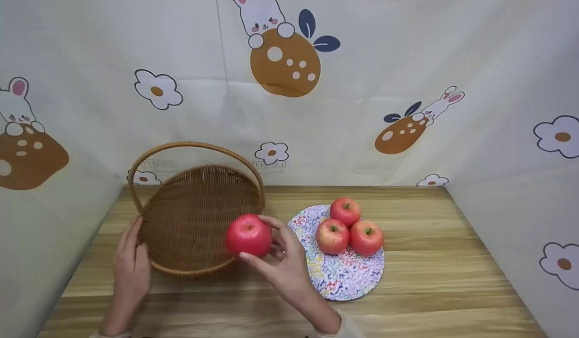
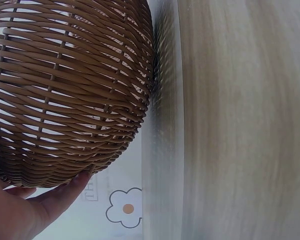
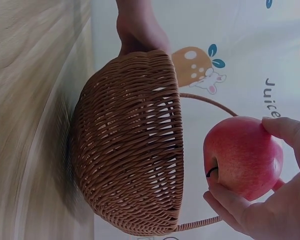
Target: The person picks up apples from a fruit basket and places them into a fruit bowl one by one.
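A red apple [image 1: 248, 236] is in my right hand [image 1: 289, 263], which grips it between thumb and fingers over the right front rim of the wicker basket [image 1: 195, 211]. The right wrist view shows the apple [image 3: 245, 157] above the rim level, its dark stem visible. Inside the basket no fruit shows. My left hand [image 1: 133, 263] lies against the basket's left side, fingers fairly straight; in the left wrist view the fingertips touch the woven wall [image 2: 75, 95]. Three more apples [image 1: 333, 236] sit close together on a round, colourfully patterned plate [image 1: 338, 281] to the right.
An arched handle [image 1: 197, 144] stands up over the basket. The wood-grain tabletop [image 1: 435, 263] extends around the basket and plate. A pale cloth backdrop [image 1: 355, 117] printed with rabbits and flowers rises behind and on both sides.
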The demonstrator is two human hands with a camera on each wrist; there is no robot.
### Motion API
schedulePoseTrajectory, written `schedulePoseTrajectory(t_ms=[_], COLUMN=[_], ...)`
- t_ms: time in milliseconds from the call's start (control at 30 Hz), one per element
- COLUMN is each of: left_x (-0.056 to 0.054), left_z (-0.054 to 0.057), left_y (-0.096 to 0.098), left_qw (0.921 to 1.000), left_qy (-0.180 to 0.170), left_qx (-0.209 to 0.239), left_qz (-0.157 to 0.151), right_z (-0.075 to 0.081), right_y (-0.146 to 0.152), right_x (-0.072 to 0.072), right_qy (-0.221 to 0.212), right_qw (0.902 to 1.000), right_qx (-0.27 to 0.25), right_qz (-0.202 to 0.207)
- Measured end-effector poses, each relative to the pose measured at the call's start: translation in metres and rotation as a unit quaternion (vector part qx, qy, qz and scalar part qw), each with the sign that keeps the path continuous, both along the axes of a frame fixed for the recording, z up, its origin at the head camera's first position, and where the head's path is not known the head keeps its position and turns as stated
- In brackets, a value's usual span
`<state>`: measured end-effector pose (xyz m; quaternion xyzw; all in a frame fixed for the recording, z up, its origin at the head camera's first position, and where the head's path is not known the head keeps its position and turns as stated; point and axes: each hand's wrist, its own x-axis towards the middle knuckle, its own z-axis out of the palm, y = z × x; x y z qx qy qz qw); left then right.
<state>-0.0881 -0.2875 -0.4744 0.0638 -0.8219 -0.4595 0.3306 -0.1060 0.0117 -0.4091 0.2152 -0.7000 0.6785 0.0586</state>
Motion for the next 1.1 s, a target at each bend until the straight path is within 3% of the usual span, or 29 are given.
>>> schedulePoseTrajectory(t_ms=[500,1100], left_x=[0.001,0.0], left_z=[0.002,0.002], left_y=[0.0,0.0], left_qw=[0.9999,1.0], left_qy=[-0.017,-0.002], left_qx=[-0.001,0.004], left_qz=[0.003,-0.001], right_z=[-0.005,-0.007], right_y=[0.012,0.032], right_x=[0.0,0.002], right_qy=[-0.021,-0.017], right_qw=[0.9989,0.9983], right_qx=[-0.007,0.004], right_qz=[-0.04,-0.056])
